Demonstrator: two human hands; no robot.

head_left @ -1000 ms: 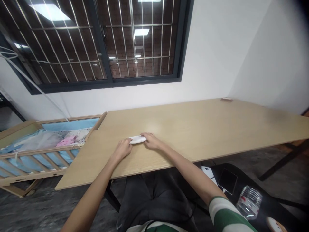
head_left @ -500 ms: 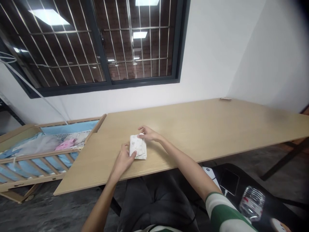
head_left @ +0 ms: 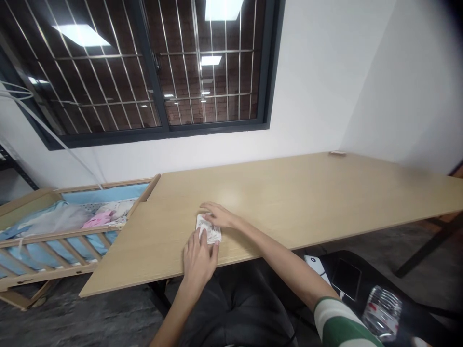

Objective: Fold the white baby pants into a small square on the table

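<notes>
A small folded white cloth (head_left: 210,232) with a faint print lies flat near the front edge of a long light wooden table (head_left: 307,193). My left hand (head_left: 199,258) rests at the table's front edge, its fingertips on the near side of the cloth. My right hand (head_left: 217,216) lies palm down on the far side of the cloth, fingers spread, pressing it onto the table. Both hands cover much of the cloth.
A wooden crib (head_left: 54,226) with blue lining and pink and white cloth stands at the table's left end. A small flat object (head_left: 337,153) lies at the far right corner. A plastic bottle (head_left: 382,313) and a dark phone (head_left: 346,278) sit on a black surface lower right.
The cloth went from a narrow bundle between my hands to a flat folded square. My left hand came back toward the front edge; my right hand now presses down on top.
</notes>
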